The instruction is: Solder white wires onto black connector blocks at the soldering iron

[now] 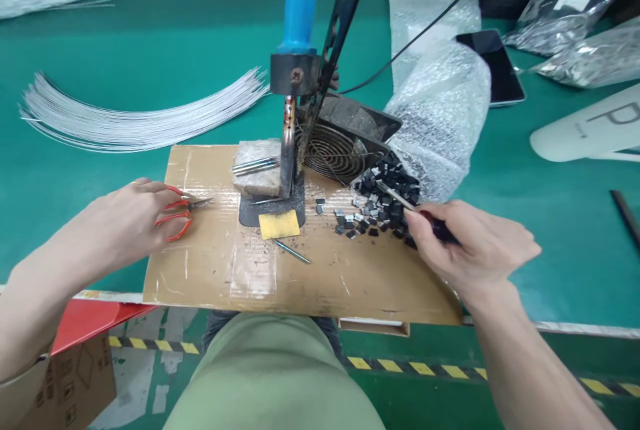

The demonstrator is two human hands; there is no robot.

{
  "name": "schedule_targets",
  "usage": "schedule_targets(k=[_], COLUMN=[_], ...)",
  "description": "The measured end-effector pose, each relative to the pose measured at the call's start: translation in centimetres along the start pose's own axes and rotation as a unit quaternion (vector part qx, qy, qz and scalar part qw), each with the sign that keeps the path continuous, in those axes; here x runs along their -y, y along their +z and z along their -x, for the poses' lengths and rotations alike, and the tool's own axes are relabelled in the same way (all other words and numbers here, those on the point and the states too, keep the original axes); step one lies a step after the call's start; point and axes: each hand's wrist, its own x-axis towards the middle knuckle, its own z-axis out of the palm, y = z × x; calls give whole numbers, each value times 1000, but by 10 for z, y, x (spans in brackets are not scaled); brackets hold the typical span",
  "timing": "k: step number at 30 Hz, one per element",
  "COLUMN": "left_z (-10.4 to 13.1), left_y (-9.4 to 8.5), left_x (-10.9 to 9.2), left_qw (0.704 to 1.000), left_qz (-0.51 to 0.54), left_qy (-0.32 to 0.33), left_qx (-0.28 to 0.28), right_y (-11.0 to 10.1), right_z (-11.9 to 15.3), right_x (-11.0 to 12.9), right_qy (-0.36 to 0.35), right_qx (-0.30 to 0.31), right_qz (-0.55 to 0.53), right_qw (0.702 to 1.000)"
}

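On the tan cardboard sheet [200, 277], some parts are hard to read: my right hand [473, 243] covers much of the slim metal tool with a dark handle [398, 197], exact type unclear. The blue-and-black soldering iron [299, 23] is cut off at the top, and its stand blocks part of the dark fan with a round wire grille [333, 150]. My left hand [133, 220] overlaps the red-handled pointed scissors [181, 206]; I can't tell if the fingers grip them or only touch.

Tool sits clasped between right thumb and fingers, tip over the heap of small black rectangular pieces [393, 173], just beyond the hand. Scissors lie at my left fingertips, blades pointing right, near the cardboard's left edge.

Right forearm rises from the bottom edge, leaning left, wrist bent, thumb along the tool. Left forearm enters from the left edge, palm down, fingers curled.
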Motion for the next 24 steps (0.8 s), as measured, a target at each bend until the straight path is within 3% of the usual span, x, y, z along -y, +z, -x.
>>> schedule_targets(k=[4, 7, 9, 12, 15, 20, 24], left_z=[-4, -15, -24, -36, -39, -34, -22], left_y=[-8, -6, -1, 7, 10, 4, 1], left_x=[-23, -41, -50, -57, -60, -70, -70], left_qw=[995, 961, 941, 935, 941, 960, 968], left_qz=[46, 175, 208, 172, 109, 9, 4], left_qy=[-30, 25, 65, 96, 106, 80, 88], left_qx=[-88, -214, -258, -294, -302, -266, -235], right_y=[0, 0, -1, -1, 0, 1, -1], right_z=[1, 1, 2, 5, 9, 14, 18], right_x=[3, 7, 10, 13, 14, 16, 27], right_qy=[2, 8, 1, 6, 20, 21, 78], right_qx=[-13, -7, 4, 7, 12, 12, 20], right_qz=[-12, -14, -8, 5, 9, -4, -36], right_qw=[1000, 1000, 1000, 1000, 1000, 1000, 996])
